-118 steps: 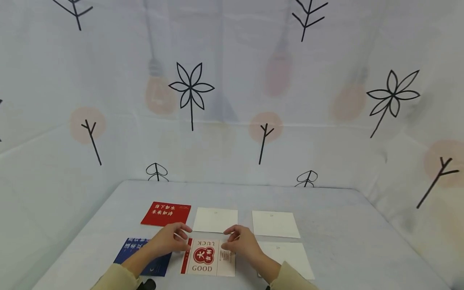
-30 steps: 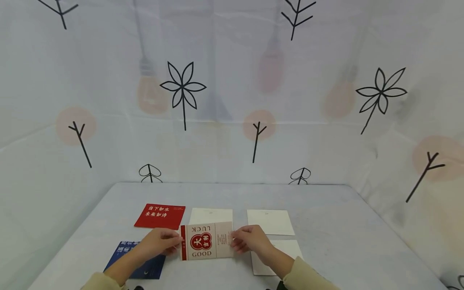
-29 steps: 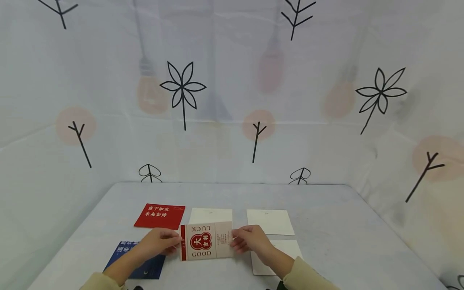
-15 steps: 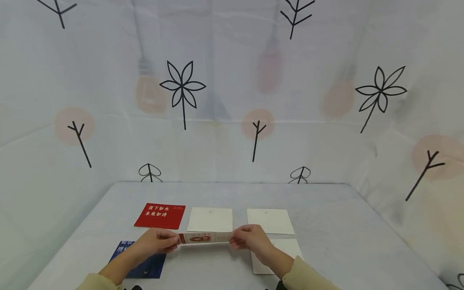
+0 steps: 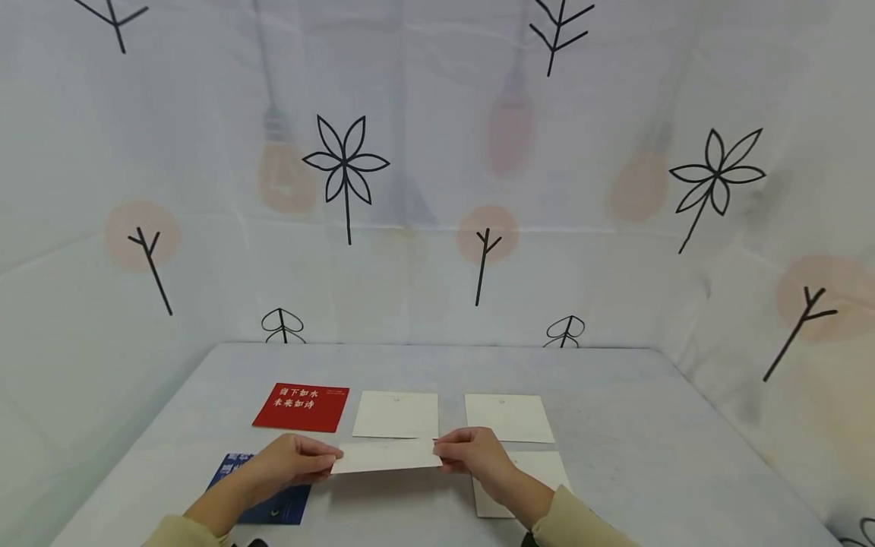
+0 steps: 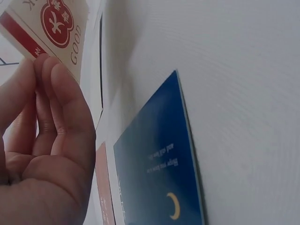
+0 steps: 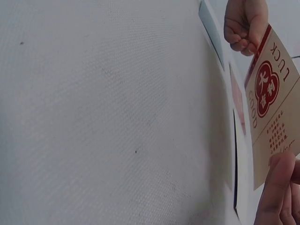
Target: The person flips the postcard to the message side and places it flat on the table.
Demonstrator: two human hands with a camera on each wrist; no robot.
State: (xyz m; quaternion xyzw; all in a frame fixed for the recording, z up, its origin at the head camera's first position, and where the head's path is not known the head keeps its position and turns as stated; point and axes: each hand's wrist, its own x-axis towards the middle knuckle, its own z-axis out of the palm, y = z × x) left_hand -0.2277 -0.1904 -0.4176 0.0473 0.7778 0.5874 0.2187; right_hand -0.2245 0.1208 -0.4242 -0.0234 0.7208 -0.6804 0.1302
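Between both hands hangs a card (image 5: 387,458), tilted over the table with its plain off-white side toward the head view. Its other side, with a red emblem and the words GOOD LUCK, shows in the left wrist view on the card (image 6: 58,23). My left hand (image 5: 290,465) pinches the end with the red stripe between thumb and fingers. At the opposite end, my right hand (image 5: 478,458) pinches the edge near the small red print. Below the left forearm lies a blue card (image 5: 282,507) with a yellow moon, partly hidden.
A red card (image 5: 301,407) with white characters lies at the back left of the white table (image 5: 622,425). Two white cards, a middle card (image 5: 396,414) and a right card (image 5: 509,418), lie beside it. Another white card (image 5: 543,466) is partly under the right forearm.
The card was lifted from the table by both hands. Its printed face showed a second ago, then tipped nearly edge-on; now its plain side shows in the head view.
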